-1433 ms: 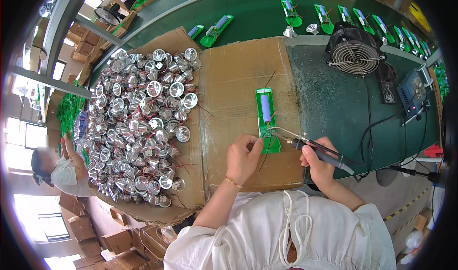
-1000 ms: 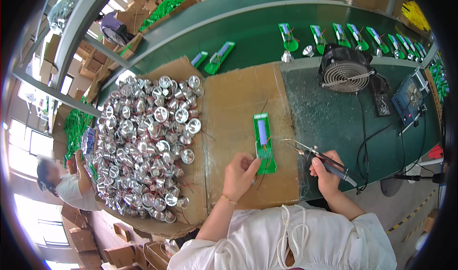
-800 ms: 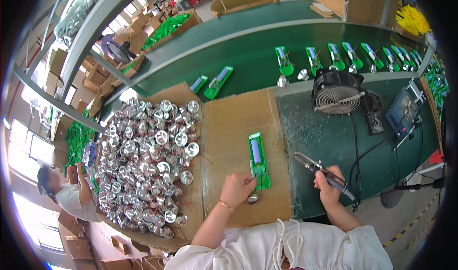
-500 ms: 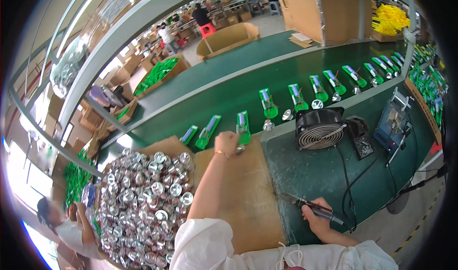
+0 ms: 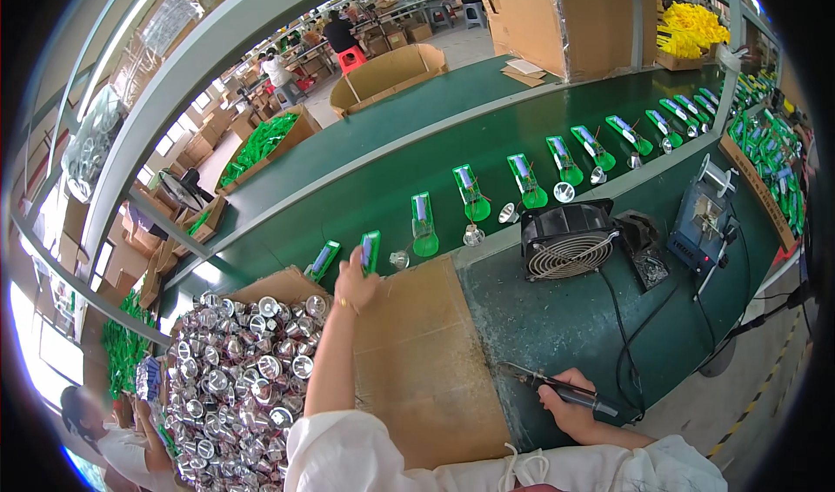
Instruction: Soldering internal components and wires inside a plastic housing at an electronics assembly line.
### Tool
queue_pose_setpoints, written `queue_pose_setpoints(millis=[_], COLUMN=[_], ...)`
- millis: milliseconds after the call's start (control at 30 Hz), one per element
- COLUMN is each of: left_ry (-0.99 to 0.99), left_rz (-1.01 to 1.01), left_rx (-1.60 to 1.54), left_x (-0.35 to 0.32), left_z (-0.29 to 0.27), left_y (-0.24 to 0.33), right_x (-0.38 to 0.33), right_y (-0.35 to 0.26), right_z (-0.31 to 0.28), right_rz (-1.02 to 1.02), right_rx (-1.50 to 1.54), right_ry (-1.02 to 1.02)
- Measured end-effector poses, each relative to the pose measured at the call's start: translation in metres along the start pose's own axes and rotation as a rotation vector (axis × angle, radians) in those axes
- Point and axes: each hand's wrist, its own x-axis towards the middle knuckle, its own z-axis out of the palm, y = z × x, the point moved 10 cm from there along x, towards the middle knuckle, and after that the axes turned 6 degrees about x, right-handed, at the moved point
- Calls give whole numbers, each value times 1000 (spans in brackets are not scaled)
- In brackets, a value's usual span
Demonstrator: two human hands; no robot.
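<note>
My left hand [image 5: 355, 283] reaches to the belt's near edge with its fingers closed on a green plastic shell [image 5: 370, 252] that has a pale lilac part in it. Just right of that hand lies a silver reflector cup [image 5: 399, 259], beside another green shell [image 5: 424, 229]. On the left, a second shell [image 5: 323, 261] rests at a slant. A soldering iron [image 5: 606, 407] with a dark handle is gripped in my right hand [image 5: 571, 408], low over the green bench, its tip pointing left. Beneath my left forearm is a brown board [image 5: 417, 353].
A big heap of silver reflector cups [image 5: 235, 379] fills the left side. A black fan [image 5: 567, 240] and a blue soldering machine [image 5: 700, 218] stand on the bench, with loose cables nearby. More green shells line the belt [image 5: 330, 187]. A person [image 5: 130, 444] works at the lower left.
My left hand has moved left from one shell and its reflector cup to another green shell, which it now grips. My right hand still holds the soldering iron. The view has shifted slightly.
</note>
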Motion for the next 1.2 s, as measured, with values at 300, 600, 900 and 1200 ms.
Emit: queue_pose_setpoints(millis=[300,600,900,1200], left_ry=[130,32,182,107], left_rz=[40,14,6,155], left_rx=[-212,685,837,298], left_x=[-243,-248,-215,-267], left_z=[-17,-16,-37,-29], left_y=[95,-11,-3,54], right_x=[2,1,0,-3], right_y=[-1,-4,-4,-9], right_z=[9,6,2,3], right_rz=[-10,-28,-60,-62], right_rx=[161,233,187,185], right_ry=[0,25,29,23])
